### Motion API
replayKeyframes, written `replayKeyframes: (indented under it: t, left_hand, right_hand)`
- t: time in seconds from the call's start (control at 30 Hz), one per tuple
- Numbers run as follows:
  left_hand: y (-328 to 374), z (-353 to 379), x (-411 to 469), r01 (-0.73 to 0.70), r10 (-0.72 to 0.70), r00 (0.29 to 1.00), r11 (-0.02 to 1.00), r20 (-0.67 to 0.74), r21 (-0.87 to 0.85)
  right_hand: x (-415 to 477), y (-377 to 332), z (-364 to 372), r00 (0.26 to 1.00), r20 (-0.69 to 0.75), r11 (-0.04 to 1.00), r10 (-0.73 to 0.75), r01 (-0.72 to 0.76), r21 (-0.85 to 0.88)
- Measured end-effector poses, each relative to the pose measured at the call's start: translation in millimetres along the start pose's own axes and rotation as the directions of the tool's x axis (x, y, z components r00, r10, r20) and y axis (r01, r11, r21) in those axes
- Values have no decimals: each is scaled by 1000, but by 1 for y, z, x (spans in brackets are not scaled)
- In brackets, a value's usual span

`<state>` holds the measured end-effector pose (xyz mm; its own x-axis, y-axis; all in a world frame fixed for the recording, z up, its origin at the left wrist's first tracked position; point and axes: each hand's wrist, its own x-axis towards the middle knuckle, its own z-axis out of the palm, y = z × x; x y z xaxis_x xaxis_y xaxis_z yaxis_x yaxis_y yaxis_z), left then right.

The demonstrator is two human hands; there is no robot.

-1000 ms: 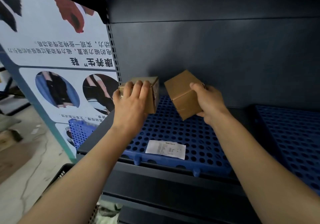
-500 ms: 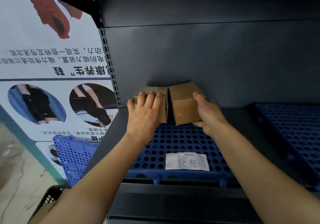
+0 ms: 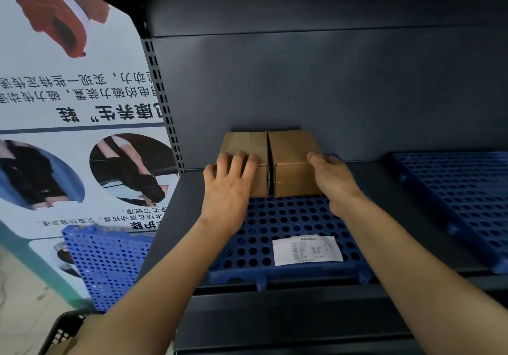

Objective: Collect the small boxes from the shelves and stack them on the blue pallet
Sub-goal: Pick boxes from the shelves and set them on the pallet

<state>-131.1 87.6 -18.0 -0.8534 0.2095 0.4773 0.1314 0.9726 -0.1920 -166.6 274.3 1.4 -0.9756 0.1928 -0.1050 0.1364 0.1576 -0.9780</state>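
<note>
A poster (image 3: 68,93) with printed text stands at the far left, with a blue perforated panel (image 3: 110,266) leaning low against it. On the dark shelf (image 3: 398,217), the left hand (image 3: 229,187) grasps the left box (image 3: 244,145), fingers curled over its top front edge. The right box (image 3: 291,148) sits just beside it, a thin seam between them, both at the back of the blue pallet (image 3: 288,217). The right hand (image 3: 334,181) grasps the right box, thumb on top. A paper label (image 3: 306,250) lies near the pallet's front. A second blue pallet (image 3: 453,189) lies further right.
</note>
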Motion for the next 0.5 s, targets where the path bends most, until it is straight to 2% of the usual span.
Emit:
replayKeyframes:
  t: [0.23,0.3,0.4,0.5]
  left_hand:
    - [-5,-5,1,-26,27,1000,995,7,-95]
    - [-11,-11,3,10,-10,1000,985,-3,-175]
    - [-24,-32,10,117,-147,988,924,-55,-365]
    - [-35,-57,20,138,-226,968,846,-111,-515]
  right_hand:
    - [-5,-4,1,1000,8,999,-25,26,-43]
    - [-7,-7,-1,999,-10,997,-46,46,-63]
    - [-8,-18,-6,984,-90,971,-151,131,-199]
    - [-17,-35,-8,937,-121,907,-329,277,-318]
